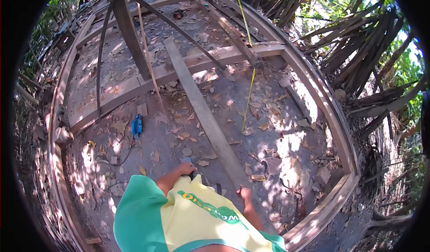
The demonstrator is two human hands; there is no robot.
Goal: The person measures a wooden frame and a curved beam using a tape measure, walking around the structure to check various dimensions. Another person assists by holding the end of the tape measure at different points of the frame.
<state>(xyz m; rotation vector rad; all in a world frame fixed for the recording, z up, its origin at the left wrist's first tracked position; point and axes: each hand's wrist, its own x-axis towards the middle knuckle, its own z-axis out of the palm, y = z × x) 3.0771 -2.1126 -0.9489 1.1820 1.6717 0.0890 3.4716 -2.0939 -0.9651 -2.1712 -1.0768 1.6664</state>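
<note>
The right hand point(244, 194) has its fingers curled around the right edge of a long wooden plank point(204, 113), near the end closest to the body. The left hand point(184, 168) is half closed to the left of the plank, apart from it, beside a small grey object point(186, 161) (whether it grips that, I cannot tell). The plank slants away from the wearer, its far part crossing a heavy timber crossbeam point(112, 98) inside a wooden frame point(321, 102). To the left, a blue power tool point(137, 125), possibly a planer, sits on leaf-strewn ground with a dark cord point(123, 160) trailing towards the wearer; to the right lies a yellow measuring tape point(249, 97). With one hand on its edge, the plank could roll or slide off the crossbeam if that grip slipped, and the cord could snag a foot. The yellow-and-green shirt point(206, 211) hides the plank's near end and the legs; the right thumb is hard to make out, and dappled sunlight blurs the ground at right.
</note>
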